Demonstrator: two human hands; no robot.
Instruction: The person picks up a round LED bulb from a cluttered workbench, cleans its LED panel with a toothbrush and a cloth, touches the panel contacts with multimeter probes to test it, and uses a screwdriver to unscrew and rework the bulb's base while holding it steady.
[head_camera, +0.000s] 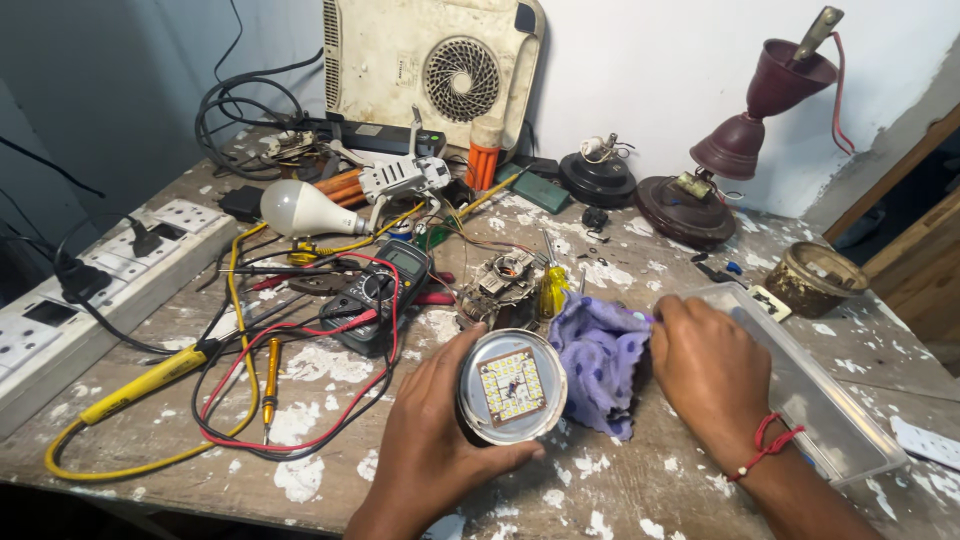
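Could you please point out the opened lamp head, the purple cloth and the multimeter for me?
lamp head (512, 386), head view, on its square LED board.
purple cloth (598, 352), head view, mid-fold.
multimeter (385, 293), head view, on its dial.

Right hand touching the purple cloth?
Touching. The head view shows the right hand with its fingers pressed on the edge of the purple cloth, no gap between them.
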